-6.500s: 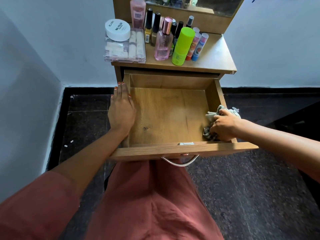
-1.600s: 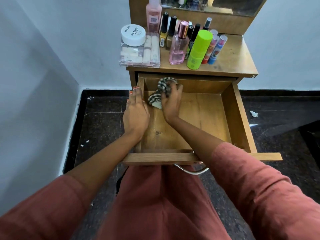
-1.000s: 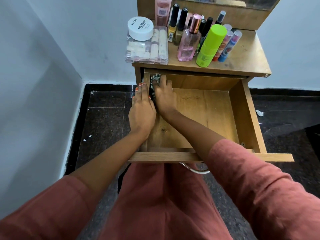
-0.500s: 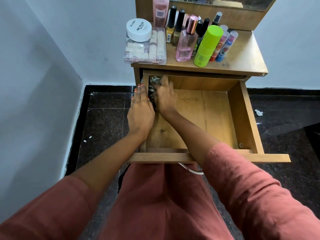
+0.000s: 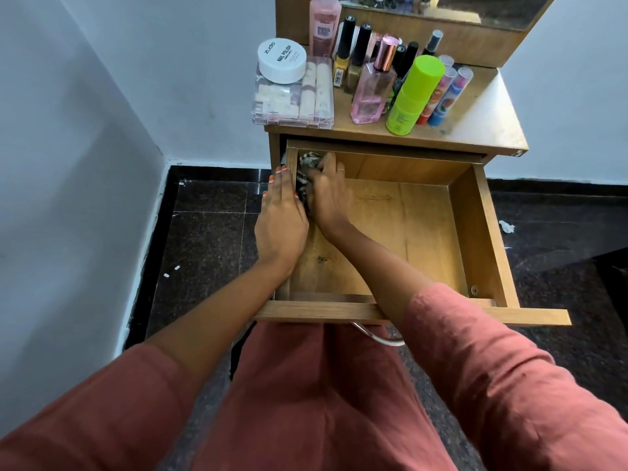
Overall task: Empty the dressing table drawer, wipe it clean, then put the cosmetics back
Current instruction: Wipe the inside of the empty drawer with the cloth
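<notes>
The wooden drawer (image 5: pixel 486 239) is pulled out and holds nothing but my right hand and a cloth. My right hand (image 5: pixel 328 195) presses a checked grey cloth (image 5: pixel 307 164) into the drawer's far left corner. My left hand (image 5: pixel 280 222) lies flat over the left drawer wall, fingers together, touching the rim. On the table top (image 5: pixel 489 120) stand the cosmetics: a clear box of nail items (image 5: pixel 292 100), a white nail polish jar (image 5: pixel 281 61), a pink perfume bottle (image 5: pixel 372 86), a green bottle (image 5: pixel 414 95), and several tubes and polish bottles behind.
A wall corner closes the left side. The floor is dark stone tile with small white scraps (image 5: pixel 506 227). A mirror frame (image 5: pixel 469 39) rises behind the cosmetics. My knees in red cloth sit under the drawer's metal handle (image 5: pixel 377 336).
Over the earlier frames my right hand carried the cloth from the drawer's right side to the far left corner. In the last half second it has shifted only slightly; my left hand stayed on the left wall.
</notes>
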Tool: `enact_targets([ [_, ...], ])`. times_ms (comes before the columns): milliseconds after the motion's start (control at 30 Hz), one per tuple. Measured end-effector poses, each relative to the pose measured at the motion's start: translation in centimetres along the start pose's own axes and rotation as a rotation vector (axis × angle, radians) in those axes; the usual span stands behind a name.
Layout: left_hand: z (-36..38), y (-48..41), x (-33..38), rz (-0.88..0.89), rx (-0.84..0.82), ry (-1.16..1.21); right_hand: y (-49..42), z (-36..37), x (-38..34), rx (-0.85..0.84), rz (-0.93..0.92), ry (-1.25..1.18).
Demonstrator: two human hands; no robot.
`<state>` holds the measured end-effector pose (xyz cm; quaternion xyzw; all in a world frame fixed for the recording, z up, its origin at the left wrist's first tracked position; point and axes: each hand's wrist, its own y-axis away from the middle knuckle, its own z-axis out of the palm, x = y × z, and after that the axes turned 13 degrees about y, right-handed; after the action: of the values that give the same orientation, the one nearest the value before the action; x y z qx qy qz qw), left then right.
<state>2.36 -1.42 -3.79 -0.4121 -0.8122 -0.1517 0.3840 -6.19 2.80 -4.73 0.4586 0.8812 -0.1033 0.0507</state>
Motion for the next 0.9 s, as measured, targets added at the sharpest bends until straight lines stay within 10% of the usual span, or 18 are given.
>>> enact_targets([
  [900,-0.4,0.1,0.2,0.010,-0.007,0.018,0.1,-1.6,5.3,-0.194,0.138,0.509],
])
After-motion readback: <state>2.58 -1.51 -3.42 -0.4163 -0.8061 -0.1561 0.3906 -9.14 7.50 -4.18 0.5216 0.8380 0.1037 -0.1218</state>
